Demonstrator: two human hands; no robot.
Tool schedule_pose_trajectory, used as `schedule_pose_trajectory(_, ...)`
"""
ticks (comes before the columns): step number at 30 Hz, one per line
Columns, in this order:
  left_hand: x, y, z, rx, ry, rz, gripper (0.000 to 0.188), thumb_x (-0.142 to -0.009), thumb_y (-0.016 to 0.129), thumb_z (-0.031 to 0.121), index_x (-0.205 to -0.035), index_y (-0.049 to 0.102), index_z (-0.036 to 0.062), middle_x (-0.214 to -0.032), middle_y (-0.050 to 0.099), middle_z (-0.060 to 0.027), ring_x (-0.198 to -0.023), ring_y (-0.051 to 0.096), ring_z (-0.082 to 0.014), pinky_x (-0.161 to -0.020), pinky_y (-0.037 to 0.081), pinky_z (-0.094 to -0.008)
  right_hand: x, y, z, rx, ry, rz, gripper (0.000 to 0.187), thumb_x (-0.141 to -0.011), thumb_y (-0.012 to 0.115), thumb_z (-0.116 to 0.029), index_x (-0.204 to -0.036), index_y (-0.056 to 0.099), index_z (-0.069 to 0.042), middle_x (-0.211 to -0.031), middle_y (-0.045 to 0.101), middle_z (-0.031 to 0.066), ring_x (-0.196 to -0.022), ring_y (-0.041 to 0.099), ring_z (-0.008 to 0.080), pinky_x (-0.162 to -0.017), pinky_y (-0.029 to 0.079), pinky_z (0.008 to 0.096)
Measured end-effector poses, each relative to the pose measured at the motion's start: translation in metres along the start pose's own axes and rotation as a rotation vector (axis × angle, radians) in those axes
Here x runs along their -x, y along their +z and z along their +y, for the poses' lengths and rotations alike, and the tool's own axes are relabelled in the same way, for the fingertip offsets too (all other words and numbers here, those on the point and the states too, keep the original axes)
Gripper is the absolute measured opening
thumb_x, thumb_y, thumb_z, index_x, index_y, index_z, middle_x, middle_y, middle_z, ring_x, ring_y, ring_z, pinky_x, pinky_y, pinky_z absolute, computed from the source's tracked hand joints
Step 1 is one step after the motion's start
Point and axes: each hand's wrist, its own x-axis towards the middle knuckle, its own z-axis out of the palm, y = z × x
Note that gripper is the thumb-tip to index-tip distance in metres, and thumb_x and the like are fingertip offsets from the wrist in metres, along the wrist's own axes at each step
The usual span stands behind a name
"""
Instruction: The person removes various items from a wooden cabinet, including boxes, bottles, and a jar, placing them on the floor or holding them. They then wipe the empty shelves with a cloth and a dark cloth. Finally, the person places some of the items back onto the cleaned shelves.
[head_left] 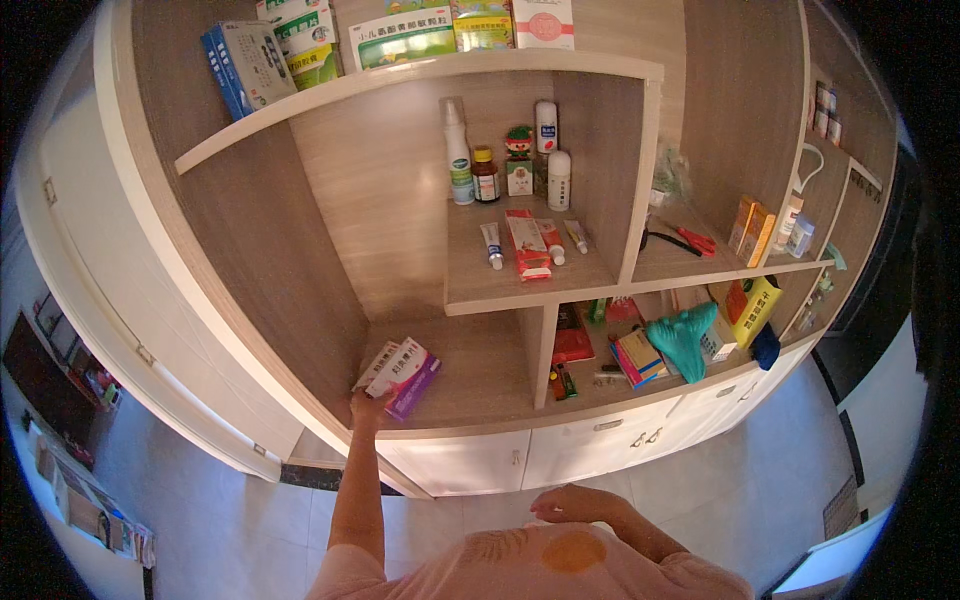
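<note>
In the low left compartment of the shelf unit, two white-and-purple medicine boxes (408, 378) lean at a slant, one partly behind the other. My left hand (370, 408) reaches in from below and grips the left box at its lower end, its fingers partly hidden by the box. My right hand (565, 503) hangs in front of my body, outside the cabinet, fingers loosely stretched out to the left. Nothing shows in it.
Above, a shelf board (420, 75) carries several medicine boxes. Bottles (485, 175) and ointment tubes (491, 245) stand or lie in the middle compartment. To the right are red-handled scissors (695, 241) and a teal bag-like item (682, 340). White doors (580, 455) run underneath.
</note>
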Motion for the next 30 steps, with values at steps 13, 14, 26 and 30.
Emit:
schedule_pose_trajectory(13, -0.044, 0.009, 0.054, -0.17, -0.558, -0.522, 0.084, -0.047, 0.085, 0.038, -0.117, 0.047, 0.0115, -0.103, 0.054, -0.0102, -0.088, 0.051, -0.0234, -0.074, 0.046, -0.0369, 0.004, -0.012, 0.012, -0.073, -0.039, 0.03, 0.033, -0.086, 0.052, -0.028, -0.107, 0.053, -0.004, -0.103, 0.058, 0.0158, -0.094, 0.057, 0.0299, -0.081, 0.045, 0.0381)
schedule_pose_trajectory(14, -0.036, 0.001, 0.083, -0.276, -0.715, -0.535, 0.089, -0.045, 0.085, 0.041, -0.119, 0.044, 0.0127, -0.108, 0.051, -0.0106, -0.091, 0.05, -0.0245, -0.076, 0.046, -0.0391, 0.007, -0.009, 0.014, -0.107, -0.019, 0.027, 0.033, -0.086, 0.052, -0.028, -0.107, 0.053, -0.004, -0.103, 0.058, 0.0159, -0.094, 0.057, 0.0301, -0.081, 0.045, 0.038)
schedule_pose_trajectory(26, -0.066, -0.014, 0.063, -0.301, -0.67, -0.562, 0.086, -0.046, 0.085, 0.04, -0.113, 0.046, 0.0024, -0.112, 0.05, -0.016, -0.098, 0.051, -0.0306, -0.077, 0.046, -0.047, 0.012, 0.01, 0.032, -0.004, -0.03, 0.163, 0.035, -0.086, 0.05, -0.031, -0.108, 0.054, -0.004, -0.108, 0.056, 0.0163, -0.1, 0.054, 0.0294, -0.086, 0.042, 0.0381)
schedule_pose_trajectory(30, -0.044, -0.022, 0.012, -0.252, -0.053, -0.051, 0.096, -0.05, 0.082, 0.042, -0.124, 0.036, 0.0026, -0.122, 0.044, -0.0193, -0.105, 0.05, -0.0303, -0.087, 0.043, -0.0391, 0.019, 0.002, 0.023, -0.043, 0.001, 0.072, 0.035, -0.086, 0.048, -0.033, -0.108, 0.054, -0.007, -0.109, 0.056, 0.0152, -0.102, 0.052, 0.0304, -0.088, 0.041, 0.0383)
